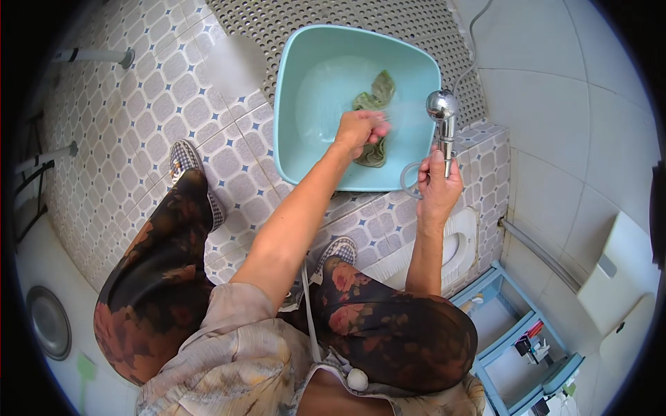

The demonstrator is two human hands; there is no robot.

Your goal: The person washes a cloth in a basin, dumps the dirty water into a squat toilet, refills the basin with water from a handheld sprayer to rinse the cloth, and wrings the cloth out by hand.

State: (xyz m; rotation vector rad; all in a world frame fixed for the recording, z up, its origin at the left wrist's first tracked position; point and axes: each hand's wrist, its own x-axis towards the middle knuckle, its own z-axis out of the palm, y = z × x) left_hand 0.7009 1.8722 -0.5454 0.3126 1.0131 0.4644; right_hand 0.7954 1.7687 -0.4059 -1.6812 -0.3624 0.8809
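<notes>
A light blue basin [291, 118] holds a dark green, wet-looking cloth [383, 84], bunched up in parts. My left hand [361, 132] is over the middle of the cloth, its fingers curled and slightly blurred; what they hold, if anything, is hidden. The cloth shows on both sides of this hand. At the basin's right edge, my right hand [438, 182] is wrapped round the handle of a chrome shower head [442, 107]. Faint streaks like water run from the shower head towards my left hand. A grey hose loops beside my right hand.
A grey perforated mat [243, 17] lies behind the basin on the patterned tile floor [159, 90]. A squat toilet [451, 246] is at the right, below my right hand. Further right stand a blue shelf rack [503, 340] with small items and a wall pipe [541, 253].
</notes>
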